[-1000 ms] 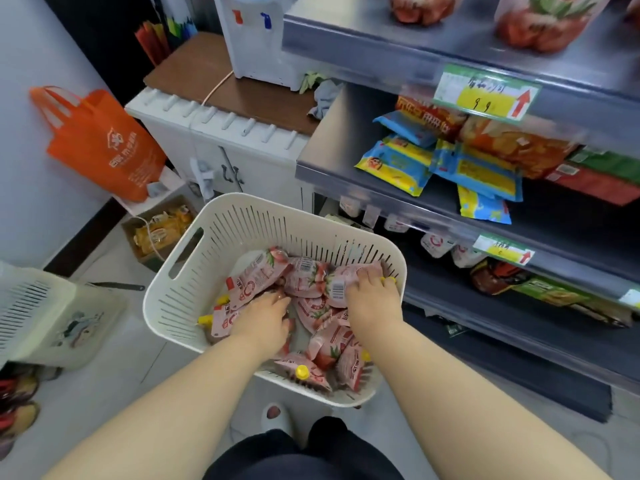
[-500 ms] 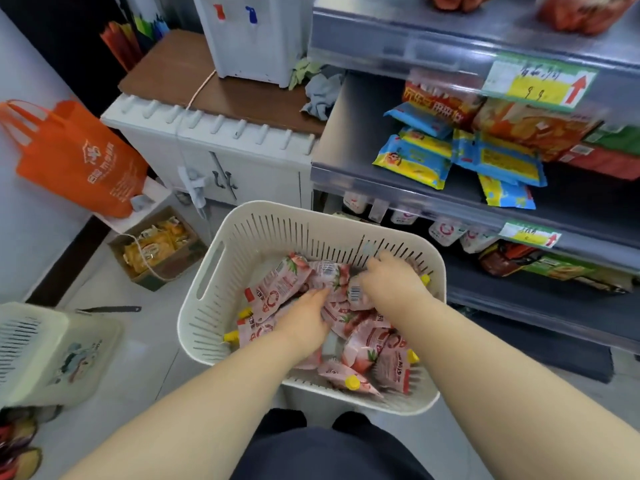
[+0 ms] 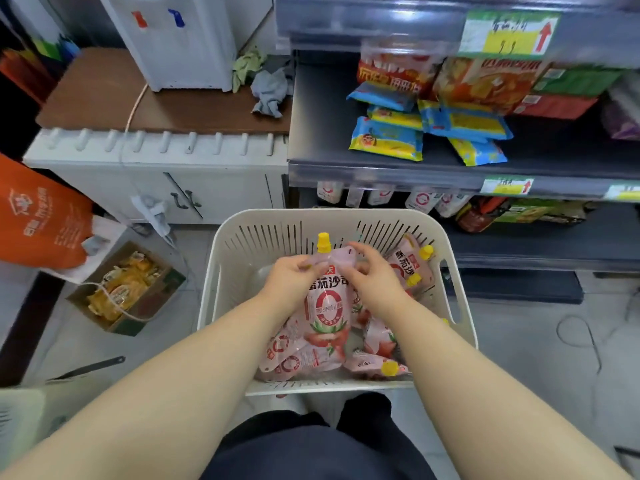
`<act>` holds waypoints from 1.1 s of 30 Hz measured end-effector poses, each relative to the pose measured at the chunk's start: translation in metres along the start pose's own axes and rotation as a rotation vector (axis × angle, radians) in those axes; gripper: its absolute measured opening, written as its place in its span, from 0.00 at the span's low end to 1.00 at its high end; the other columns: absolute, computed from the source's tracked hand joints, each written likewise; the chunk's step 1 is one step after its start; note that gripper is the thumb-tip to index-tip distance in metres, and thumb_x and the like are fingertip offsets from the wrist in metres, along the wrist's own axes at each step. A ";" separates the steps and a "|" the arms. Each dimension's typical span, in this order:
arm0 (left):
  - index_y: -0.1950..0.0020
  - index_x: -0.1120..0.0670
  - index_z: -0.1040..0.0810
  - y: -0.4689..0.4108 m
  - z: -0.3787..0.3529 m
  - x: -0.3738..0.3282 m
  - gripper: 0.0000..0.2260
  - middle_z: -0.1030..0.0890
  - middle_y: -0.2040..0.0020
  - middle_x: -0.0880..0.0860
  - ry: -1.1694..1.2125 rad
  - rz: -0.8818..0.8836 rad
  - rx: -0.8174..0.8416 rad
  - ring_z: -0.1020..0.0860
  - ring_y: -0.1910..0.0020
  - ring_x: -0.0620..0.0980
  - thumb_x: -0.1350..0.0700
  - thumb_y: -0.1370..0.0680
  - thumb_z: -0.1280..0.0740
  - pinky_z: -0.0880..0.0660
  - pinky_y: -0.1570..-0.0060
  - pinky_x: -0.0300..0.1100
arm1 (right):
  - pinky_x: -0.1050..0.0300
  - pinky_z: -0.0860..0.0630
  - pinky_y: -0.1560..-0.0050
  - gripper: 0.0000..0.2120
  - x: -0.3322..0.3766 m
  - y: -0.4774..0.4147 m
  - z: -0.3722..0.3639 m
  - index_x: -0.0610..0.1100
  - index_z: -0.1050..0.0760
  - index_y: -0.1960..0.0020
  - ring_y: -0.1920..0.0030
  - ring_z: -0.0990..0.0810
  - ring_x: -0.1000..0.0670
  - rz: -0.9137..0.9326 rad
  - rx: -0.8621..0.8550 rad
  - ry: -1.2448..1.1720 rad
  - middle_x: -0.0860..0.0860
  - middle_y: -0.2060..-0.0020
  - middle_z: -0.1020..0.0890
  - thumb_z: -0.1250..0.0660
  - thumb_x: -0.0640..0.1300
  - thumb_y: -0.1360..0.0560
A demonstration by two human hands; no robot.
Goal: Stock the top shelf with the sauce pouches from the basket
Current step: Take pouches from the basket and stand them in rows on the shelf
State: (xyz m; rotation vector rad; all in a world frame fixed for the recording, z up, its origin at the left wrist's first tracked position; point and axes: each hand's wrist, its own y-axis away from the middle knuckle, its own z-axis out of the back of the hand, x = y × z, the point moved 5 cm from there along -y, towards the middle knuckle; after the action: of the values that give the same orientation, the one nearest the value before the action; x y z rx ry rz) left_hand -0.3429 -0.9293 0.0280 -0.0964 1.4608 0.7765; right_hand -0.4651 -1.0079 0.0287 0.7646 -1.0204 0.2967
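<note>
We held one sauce pouch (image 3: 325, 306) upright over the basket (image 3: 462, 292), our left hand (image 3: 291, 273) pinching its upper left edge and our right hand (image 3: 375, 282) gripping its upper right, the yellow cap (image 3: 323, 242) near the far rim. The other pouches (image 3: 301, 362) lay heaped against the near and right walls, leaving bare floor far left; the top shelf (image 3: 363, 20) showed only its front edge overhead.
</note>
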 end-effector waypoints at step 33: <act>0.27 0.55 0.40 -0.047 0.010 0.078 0.29 0.30 0.32 0.58 -0.674 0.354 -0.090 0.28 0.37 0.58 0.50 0.24 0.34 0.30 0.39 0.47 | 0.57 0.30 0.59 0.07 -0.068 -0.008 0.020 0.46 0.26 0.61 0.62 0.26 0.52 -0.212 -0.303 -0.313 0.51 0.64 0.22 0.32 0.44 0.25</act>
State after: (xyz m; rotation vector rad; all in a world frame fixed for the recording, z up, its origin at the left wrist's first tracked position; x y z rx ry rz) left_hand -0.3168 -0.9274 -0.0598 0.3377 0.8054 1.0371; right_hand -0.5089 -1.0193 -0.0264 0.6458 -1.2321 -0.1641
